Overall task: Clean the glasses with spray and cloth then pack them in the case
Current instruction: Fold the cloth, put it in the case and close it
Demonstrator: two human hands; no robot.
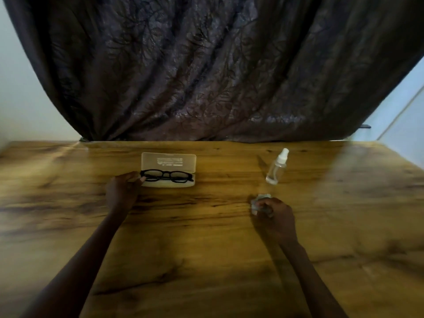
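Black-framed glasses (167, 175) lie in the tray of an open, translucent case (169, 162), whose lid stands up behind them, left of centre on the wooden table (206, 237). My left hand (122, 189) rests at the case's left end, fingertips touching the case edge and the glasses' left corner. A clear spray bottle (277, 167) with a white nozzle stands to the right. In front of it, my right hand (274, 214) is closed on a crumpled pale cloth (259, 199) pressed against the tabletop.
A dark patterned curtain (206, 70) hangs behind the table's far edge. Pale wall shows at left and right. Bare wood stretches between my forearms and toward the near edge.
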